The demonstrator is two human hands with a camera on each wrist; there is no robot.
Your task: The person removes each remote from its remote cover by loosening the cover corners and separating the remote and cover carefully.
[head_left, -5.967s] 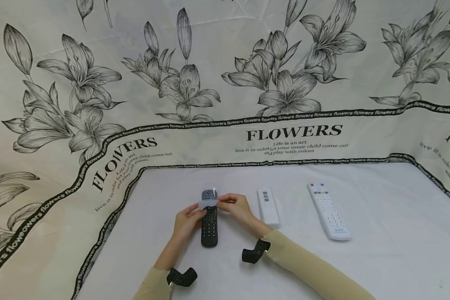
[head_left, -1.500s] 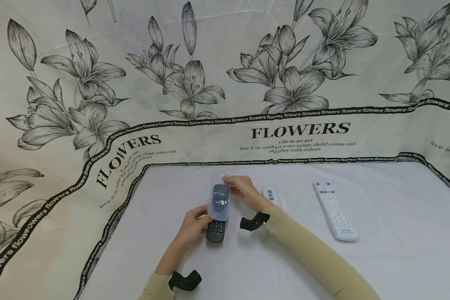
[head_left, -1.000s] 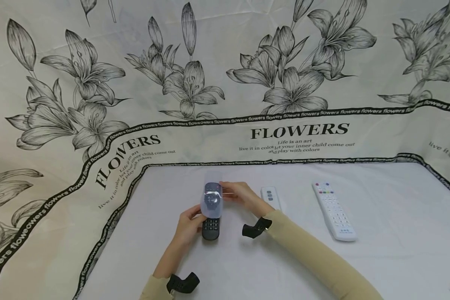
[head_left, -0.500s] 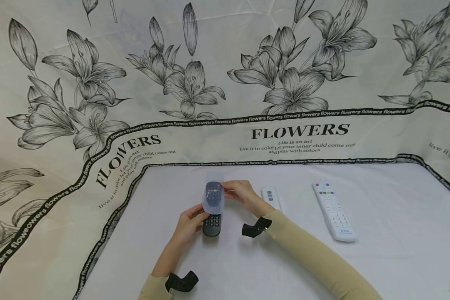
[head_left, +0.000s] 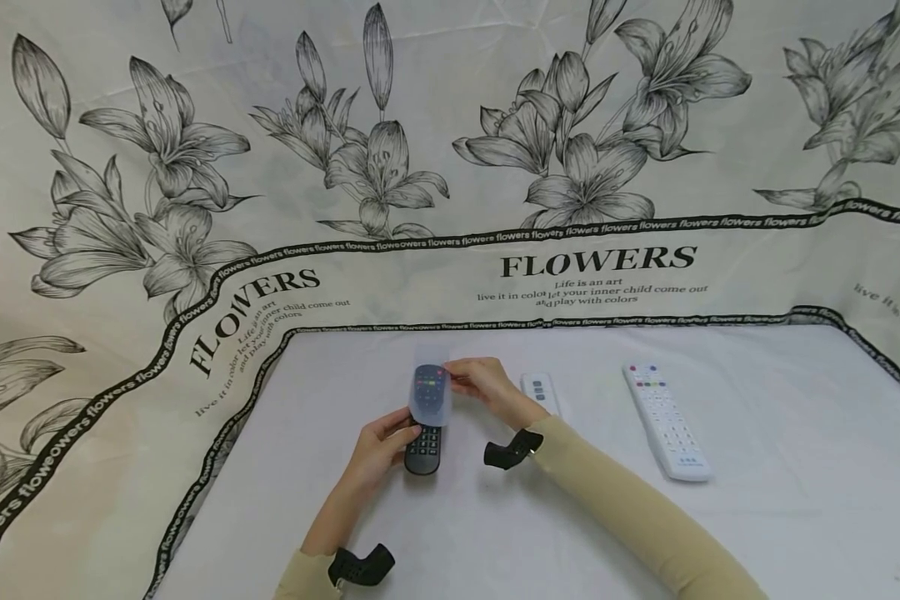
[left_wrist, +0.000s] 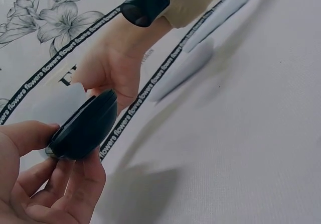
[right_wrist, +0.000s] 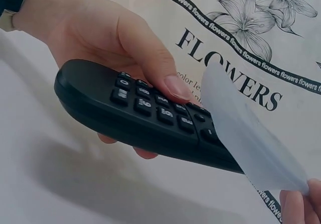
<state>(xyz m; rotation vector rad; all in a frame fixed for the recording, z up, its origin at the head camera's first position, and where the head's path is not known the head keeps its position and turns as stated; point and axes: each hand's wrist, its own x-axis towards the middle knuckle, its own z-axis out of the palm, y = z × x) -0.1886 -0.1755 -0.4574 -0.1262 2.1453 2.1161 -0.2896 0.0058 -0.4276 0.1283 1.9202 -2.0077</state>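
Note:
In the head view a black remote control (head_left: 423, 454) is held upright on its long axis, its upper part inside a translucent plastic sleeve (head_left: 429, 407). My left hand (head_left: 377, 447) grips the remote near its middle. The right wrist view shows that thumb lying along the number keys of the remote (right_wrist: 100, 98), fingers underneath. At the sleeve's right edge, my right hand (head_left: 487, 387) pinches the film; its fingertips (right_wrist: 295, 206) hold a corner of the sleeve (right_wrist: 251, 138). From the left wrist view, the remote (left_wrist: 90, 126) is raised above the table, its shadow below.
A small white remote (head_left: 542, 392) lies right of my right hand, partly hidden by the forearm. Farther right lies a longer white remote (head_left: 667, 429) with coloured buttons. White cloth covers the table (head_left: 570, 533); a flower-printed curtain (head_left: 420, 283) borders its back and left.
Since six seconds ago, the sleeve has spread down over more of the black remote. Over the last second and a half, the remote swung left and rose slightly, and my right hand shifted to the sleeve's side.

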